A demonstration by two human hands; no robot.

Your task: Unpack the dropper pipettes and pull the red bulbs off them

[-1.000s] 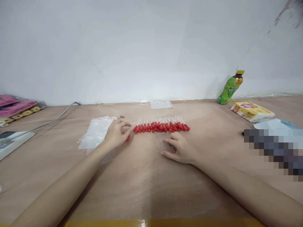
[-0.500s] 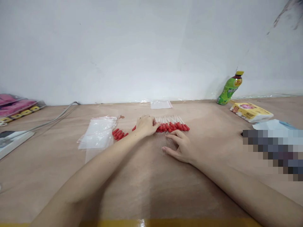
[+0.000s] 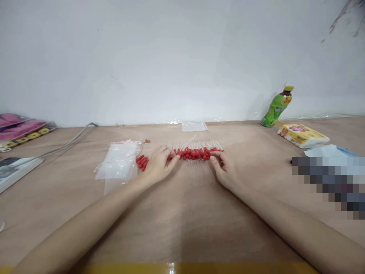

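A row of white sticks with plump red tips [image 3: 194, 153] lies on the brown table, the pale stems pointing toward the wall. My left hand [image 3: 159, 163] is at the row's left end, its thumb and fingers closed about the red tips there. At the right end, my right hand [image 3: 226, 167] has curled fingers, with thumb and forefinger against the tips. One stick lies slanted across the stems. Thin clear strands [image 3: 201, 171] show on the near side of the row. A smaller group of red pieces [image 3: 142, 162] rests left of my left hand, partly covered by it.
Clear zip bags [image 3: 119, 160] are stacked on the left, with another small bag [image 3: 194, 126] by the wall. A green bottle [image 3: 276, 108] leans at the back right beside a yellow tissue pack [image 3: 302, 135]. A grey cable [image 3: 71, 140] runs across the left side.
My left hand has moved left and slightly nearer me, uncovering more red tips. My right hand has shifted right and up to the row's right end, its fingers drawn closer together.
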